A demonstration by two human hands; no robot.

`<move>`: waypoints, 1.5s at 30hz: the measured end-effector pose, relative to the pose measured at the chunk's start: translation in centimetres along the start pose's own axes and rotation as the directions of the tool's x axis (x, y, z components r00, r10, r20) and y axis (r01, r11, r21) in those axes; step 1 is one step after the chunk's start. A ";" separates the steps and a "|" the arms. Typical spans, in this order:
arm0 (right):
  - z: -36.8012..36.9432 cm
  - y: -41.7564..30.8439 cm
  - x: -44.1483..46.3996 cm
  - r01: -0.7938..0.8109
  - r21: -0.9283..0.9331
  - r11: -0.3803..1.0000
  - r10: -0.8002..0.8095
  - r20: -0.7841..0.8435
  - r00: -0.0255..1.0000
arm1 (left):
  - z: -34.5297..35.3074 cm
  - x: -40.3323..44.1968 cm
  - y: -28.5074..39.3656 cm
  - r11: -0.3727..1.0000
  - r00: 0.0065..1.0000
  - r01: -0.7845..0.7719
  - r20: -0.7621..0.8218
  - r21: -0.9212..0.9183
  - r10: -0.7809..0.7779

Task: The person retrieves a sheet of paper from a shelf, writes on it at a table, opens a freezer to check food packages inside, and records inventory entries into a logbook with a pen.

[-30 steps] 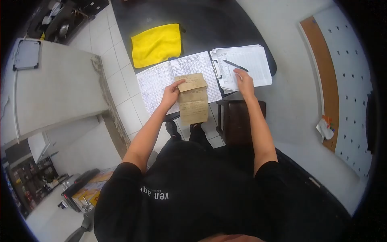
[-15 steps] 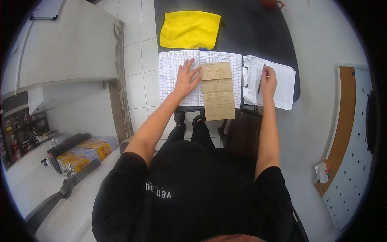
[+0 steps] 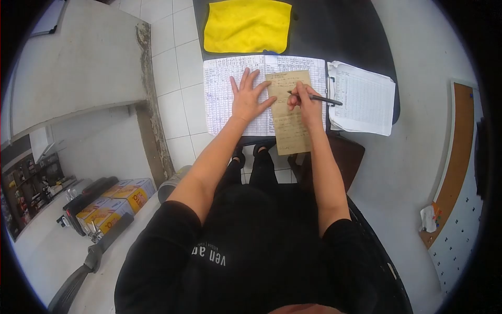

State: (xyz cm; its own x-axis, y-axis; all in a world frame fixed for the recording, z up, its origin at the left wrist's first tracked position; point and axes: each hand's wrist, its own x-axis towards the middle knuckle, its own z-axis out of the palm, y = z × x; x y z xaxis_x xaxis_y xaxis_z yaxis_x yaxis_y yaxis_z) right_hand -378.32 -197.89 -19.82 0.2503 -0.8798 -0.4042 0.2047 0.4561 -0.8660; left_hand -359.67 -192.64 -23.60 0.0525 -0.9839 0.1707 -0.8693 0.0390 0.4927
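An open notebook [image 3: 222, 99] with handwritten grid pages lies on the black table. Across its right page rests a long brown sheet of paper [image 3: 290, 133] with handwriting, its lower end hanging past the table's front edge. My left hand [image 3: 250, 97] is spread flat on the left page, thumb and a fingertip reaching the brown sheet's left edge. In my right hand [image 3: 307, 103] is a black pen [image 3: 329, 99], its tip pointing left over the upper part of the sheet. Whether the tip touches the paper I cannot tell. A clipboard with printed sheets [image 3: 366, 102] lies right of the notebook.
A yellow cloth [image 3: 247, 26] lies behind the notebook on the black table [image 3: 340, 31]. A dark brown chair or stool [image 3: 340, 162] stands below the table's front edge. Yellow and white boxes [image 3: 115, 204] sit on a counter at left. A cork board [image 3: 460, 136] hangs at right.
My right hand has moved left from the clipboard to the brown sheet, now with the pen in a writing grip. The sheet's creases look flatter. My left hand's fingers have spread.
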 end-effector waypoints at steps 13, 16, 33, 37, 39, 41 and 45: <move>2.0 5.0 3.5 0.260 -0.541 0.799 -0.353 -0.073 0.933 | 0.6 0.1 -0.8 0.997 1.000 -0.020 -0.006 -0.068 0.020; 2.6 4.5 3.4 0.329 -0.482 0.812 -0.403 -0.055 0.913 | 0.7 0.2 -0.9 0.998 1.000 -0.015 0.011 -0.062 0.015; 2.6 5.5 2.9 0.315 -0.635 0.705 -0.427 -0.027 0.904 | 1.0 0.1 -1.3 0.993 1.000 -0.021 -0.009 -0.116 0.020; 2.8 5.2 2.8 0.311 -0.661 0.683 -0.425 -0.014 0.905 | 1.1 0.1 -1.3 0.993 1.000 -0.028 -0.014 -0.117 0.026; 3.0 5.0 2.8 0.288 -0.669 0.685 -0.405 -0.021 0.914 | 1.1 0.1 -1.4 0.992 1.000 -0.029 -0.014 -0.119 0.027; 3.0 5.0 2.8 0.306 -0.665 0.681 -0.413 -0.004 0.911 | 1.2 0.1 -1.4 0.992 1.000 -0.030 -0.013 -0.122 0.028; 2.3 5.6 3.3 0.342 -0.645 0.684 -0.427 0.027 0.904 | 1.3 0.1 -1.4 0.994 0.999 -0.032 -0.009 -0.108 0.031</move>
State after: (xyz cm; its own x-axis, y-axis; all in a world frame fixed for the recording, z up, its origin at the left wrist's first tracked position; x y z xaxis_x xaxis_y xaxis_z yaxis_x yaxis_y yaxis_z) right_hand -374.19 -197.90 -25.37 0.1644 -0.9863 0.0122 -0.3844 -0.0754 -0.9201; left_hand -359.03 -192.96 -25.37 0.0303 -0.9805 0.1939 -0.8124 0.0888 0.5762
